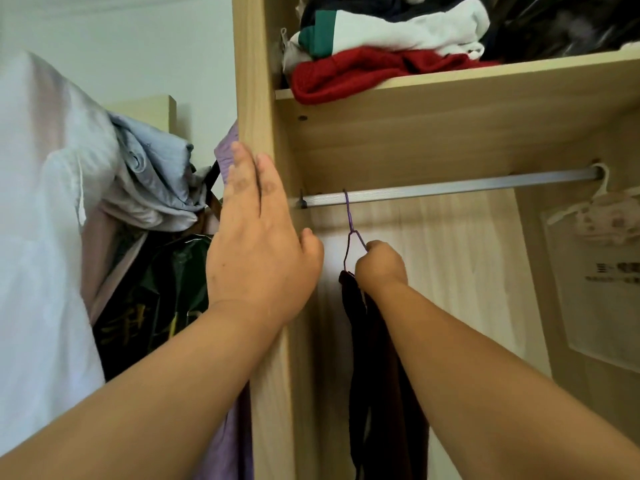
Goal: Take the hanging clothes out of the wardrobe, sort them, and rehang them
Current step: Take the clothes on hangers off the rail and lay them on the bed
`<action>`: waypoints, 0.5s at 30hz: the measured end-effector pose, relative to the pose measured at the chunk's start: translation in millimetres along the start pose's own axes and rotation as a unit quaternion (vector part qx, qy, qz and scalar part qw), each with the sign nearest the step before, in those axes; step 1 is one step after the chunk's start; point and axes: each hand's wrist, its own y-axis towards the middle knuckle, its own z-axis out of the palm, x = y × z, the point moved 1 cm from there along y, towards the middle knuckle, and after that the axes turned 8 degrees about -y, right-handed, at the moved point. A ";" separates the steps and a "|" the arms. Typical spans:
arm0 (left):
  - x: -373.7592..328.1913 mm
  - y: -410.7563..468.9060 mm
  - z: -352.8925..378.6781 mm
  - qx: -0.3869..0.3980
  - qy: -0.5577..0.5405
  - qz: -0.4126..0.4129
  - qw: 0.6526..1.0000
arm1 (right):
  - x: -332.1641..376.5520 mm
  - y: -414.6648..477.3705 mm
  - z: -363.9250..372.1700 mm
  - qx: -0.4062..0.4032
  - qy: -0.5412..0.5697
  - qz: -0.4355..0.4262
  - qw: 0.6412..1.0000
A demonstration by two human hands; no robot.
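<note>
Head view, looking up into the wardrobe: the right hand (379, 263) has its fingers curled tight around the shoulder of a purple hanger (350, 216), whose hook sits over the rail (450, 187) near its left end, and a dark garment (377, 358) hangs straight down from it. The left hand (256, 244) lies flat, fingers straight, pressed on the wardrobe's side panel (256, 81), holding nothing. With the rail almost bare, this looks like either the lift-off or the first rehang; which one, I can't tell. Either way the next move wants the hook steered clear of the rail or seated square on it. At the rail's far right, a white hanger (604, 188) carries a pale floral piece (602, 220). The top shelf (485, 72) holds folded clothes: a red knit (346, 72) at the bottom, a white-and-green top (398, 29) over it, and dark items behind. Outside, left of the panel, more clothes hang bunched: a white garment (41, 237), a grey-blue one (152, 181), and a lilac one (228, 445).
</note>
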 end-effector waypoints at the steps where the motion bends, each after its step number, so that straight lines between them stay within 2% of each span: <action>1: -0.2 -0.3 -0.1 0.001 -0.001 0.000 1.000 | -1.5 0.2 -4.7 -0.010 0.005 -0.006 1.000; 10: 2.1 0.1 0.6 -0.004 0.003 0.008 1.000 | -2.2 14.5 -48.9 -0.079 0.054 -0.031 0.995; 15: 1.2 -3.3 1.1 -0.008 0.061 0.045 0.997 | -32.5 -1.8 -77.8 -0.091 0.062 -0.046 0.993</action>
